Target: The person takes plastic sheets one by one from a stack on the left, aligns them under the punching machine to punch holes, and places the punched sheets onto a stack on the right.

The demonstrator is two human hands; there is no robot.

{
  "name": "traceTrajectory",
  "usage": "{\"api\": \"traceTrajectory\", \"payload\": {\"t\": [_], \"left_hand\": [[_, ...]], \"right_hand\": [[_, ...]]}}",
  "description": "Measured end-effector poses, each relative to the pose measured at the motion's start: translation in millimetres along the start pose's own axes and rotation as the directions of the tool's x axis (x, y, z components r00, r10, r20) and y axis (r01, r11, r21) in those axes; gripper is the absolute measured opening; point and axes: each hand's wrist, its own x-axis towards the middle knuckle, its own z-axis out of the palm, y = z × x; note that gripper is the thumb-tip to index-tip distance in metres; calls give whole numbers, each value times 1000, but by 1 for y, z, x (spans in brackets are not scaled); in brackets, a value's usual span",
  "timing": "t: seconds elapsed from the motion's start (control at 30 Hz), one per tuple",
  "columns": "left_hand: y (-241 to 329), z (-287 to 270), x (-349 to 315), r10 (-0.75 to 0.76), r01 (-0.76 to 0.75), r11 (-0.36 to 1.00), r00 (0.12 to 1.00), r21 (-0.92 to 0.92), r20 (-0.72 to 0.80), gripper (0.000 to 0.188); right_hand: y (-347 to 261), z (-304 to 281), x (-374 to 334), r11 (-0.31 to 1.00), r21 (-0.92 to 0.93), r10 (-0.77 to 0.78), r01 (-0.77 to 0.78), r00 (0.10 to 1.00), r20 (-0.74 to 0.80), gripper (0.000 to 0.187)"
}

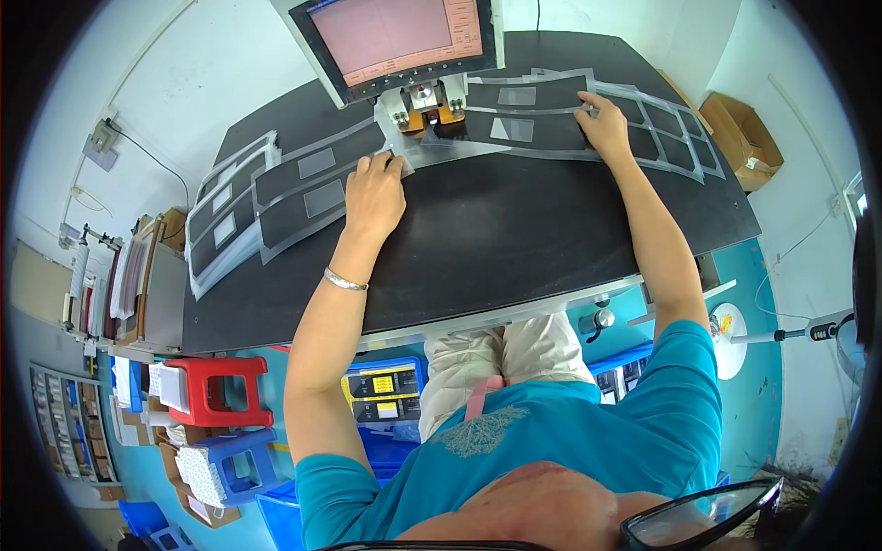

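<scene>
A long clear plastic sheet point(450, 158) with dark rectangular panels lies across the black table, passing under the head of a machine point(428, 106). My left hand point(375, 195) is closed at the sheet's near edge, left of the machine head, its fingers bent and close together. On the right, my right hand point(603, 129) has thumb and fingers curled in on the sheet's right part. The fingertips of both hands are partly hidden. Small pale rectangles show within the dark panels on either side.
Another stack of panelled sheets point(219, 220) lies on the table's left side, and more sheets point(666, 129) lie at the right. A monitor point(395, 41) hangs above the machine head. A cardboard box point(742, 138) stands beyond the right edge; a red stool point(220, 390) is at lower left.
</scene>
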Motion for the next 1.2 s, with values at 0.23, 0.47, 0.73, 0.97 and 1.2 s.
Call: {"api": "traceTrajectory", "payload": {"t": [0.23,0.47,0.73,0.97,1.2], "left_hand": [[-4,8,0,20,-20,998,1000,-54,-17,23],[-3,0,-1,-21,24,995,999,-93,33,26],[3,-9,-4,-23,27,995,999,-92,47,29],[47,-30,-6,48,-27,981,993,-194,107,33],[66,-18,-7,156,-139,974,984,-177,85,32]], "right_hand": [[6,10,2,997,-35,-66,64,996,-67,42],[1,6,0,999,0,-34,34,998,-45,40],[-9,0,-5,999,-30,-17,18,999,37,49],[42,-67,21,942,-331,-52,62,998,39,51],[66,-57,27,868,-440,-263,232,965,-10,42]]}}
